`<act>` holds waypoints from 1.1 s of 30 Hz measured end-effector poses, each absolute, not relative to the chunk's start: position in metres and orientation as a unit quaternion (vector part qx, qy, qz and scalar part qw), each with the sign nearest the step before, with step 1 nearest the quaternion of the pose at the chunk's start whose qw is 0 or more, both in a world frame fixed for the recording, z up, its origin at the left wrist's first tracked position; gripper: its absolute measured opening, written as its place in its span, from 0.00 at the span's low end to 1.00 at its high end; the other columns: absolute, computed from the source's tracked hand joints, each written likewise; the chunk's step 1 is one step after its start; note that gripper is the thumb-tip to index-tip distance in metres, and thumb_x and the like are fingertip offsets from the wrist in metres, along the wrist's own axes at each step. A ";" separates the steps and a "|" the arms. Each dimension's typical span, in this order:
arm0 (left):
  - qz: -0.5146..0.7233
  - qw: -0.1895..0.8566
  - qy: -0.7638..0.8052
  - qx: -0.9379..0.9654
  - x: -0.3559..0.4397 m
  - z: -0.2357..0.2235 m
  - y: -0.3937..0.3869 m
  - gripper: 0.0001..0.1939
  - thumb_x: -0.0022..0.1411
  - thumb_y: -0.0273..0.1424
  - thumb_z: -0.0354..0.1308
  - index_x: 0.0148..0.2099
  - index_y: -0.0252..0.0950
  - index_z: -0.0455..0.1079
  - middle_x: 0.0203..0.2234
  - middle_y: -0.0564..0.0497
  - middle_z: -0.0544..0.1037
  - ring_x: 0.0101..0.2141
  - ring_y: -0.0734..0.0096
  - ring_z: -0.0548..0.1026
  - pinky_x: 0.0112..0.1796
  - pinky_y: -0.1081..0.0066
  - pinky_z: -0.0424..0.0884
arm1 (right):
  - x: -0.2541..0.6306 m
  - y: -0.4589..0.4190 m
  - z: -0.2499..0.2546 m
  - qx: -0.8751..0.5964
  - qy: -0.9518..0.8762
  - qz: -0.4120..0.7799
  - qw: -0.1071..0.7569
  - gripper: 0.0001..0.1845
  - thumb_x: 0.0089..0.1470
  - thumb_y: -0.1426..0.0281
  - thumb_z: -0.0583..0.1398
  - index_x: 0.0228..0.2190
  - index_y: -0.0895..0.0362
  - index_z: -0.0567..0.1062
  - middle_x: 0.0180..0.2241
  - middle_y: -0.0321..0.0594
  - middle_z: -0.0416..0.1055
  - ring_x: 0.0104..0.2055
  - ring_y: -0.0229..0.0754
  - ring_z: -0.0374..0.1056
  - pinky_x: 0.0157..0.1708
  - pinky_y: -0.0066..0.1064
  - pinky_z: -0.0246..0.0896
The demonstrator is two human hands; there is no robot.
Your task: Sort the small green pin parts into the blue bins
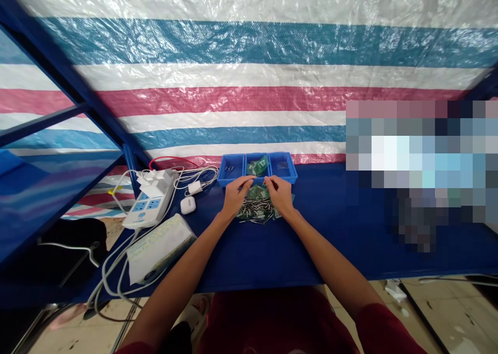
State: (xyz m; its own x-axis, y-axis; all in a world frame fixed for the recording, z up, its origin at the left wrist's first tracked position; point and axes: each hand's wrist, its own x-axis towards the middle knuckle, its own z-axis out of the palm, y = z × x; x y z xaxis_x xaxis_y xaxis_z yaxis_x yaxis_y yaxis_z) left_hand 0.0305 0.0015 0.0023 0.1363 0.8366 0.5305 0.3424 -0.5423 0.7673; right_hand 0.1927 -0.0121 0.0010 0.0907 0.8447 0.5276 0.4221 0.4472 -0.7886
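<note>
My left hand [235, 194] and my right hand [280, 194] rest on a blue table [334, 240], one on each side of a small pile of green circuit boards and metal pins [257, 204]. Both hands have their fingers curled and pinched towards the top of the pile. What the fingertips hold is too small to make out. Just behind the hands stands a blue tray [257, 168] with three compartments; the middle one holds more green boards.
Left of the hands lie a white earbud case [188, 204], a white power strip [150, 204] with chargers and cables, and a pack of tissues [157, 248]. A striped tarp hangs behind the table. A blurred patch covers the right side.
</note>
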 end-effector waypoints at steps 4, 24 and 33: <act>0.523 0.273 0.415 0.693 0.030 -0.001 0.003 0.14 0.61 0.40 0.59 0.44 0.36 0.74 0.21 0.56 0.71 0.22 0.76 0.67 0.27 0.75 0.64 | 0.193 -0.012 0.002 -0.483 -0.642 0.197 0.562 0.19 0.60 0.59 0.52 0.27 0.57 0.75 0.24 0.38 0.71 0.25 0.38 0.64 0.28 0.29 0.57; 0.568 0.423 0.378 0.597 0.035 0.001 0.004 0.13 0.51 0.38 0.67 0.34 0.33 0.75 0.25 0.48 0.80 0.26 0.68 0.77 0.30 0.69 0.73 | 0.192 -0.005 -0.008 -0.461 -0.672 0.208 0.541 0.17 0.59 0.59 0.54 0.28 0.56 0.74 0.25 0.39 0.71 0.26 0.39 0.63 0.30 0.30 0.58; 0.599 0.405 0.358 0.591 0.038 0.002 0.002 0.15 0.61 0.43 0.58 0.33 0.36 0.61 0.35 0.46 0.79 0.32 0.68 0.78 0.35 0.68 0.73 | 0.193 -0.009 -0.003 -0.477 -0.657 0.201 0.548 0.21 0.61 0.58 0.51 0.28 0.57 0.75 0.24 0.38 0.70 0.25 0.38 0.63 0.30 0.29 0.57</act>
State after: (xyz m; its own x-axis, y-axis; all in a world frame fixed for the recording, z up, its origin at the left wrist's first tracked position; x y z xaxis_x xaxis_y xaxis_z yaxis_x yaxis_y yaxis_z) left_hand 0.0377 0.0023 0.0021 0.0259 0.9082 0.4178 -0.0613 -0.4157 0.9074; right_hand 0.1926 -0.0091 -0.0029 0.0559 0.8465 0.5295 0.4062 0.4652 -0.7865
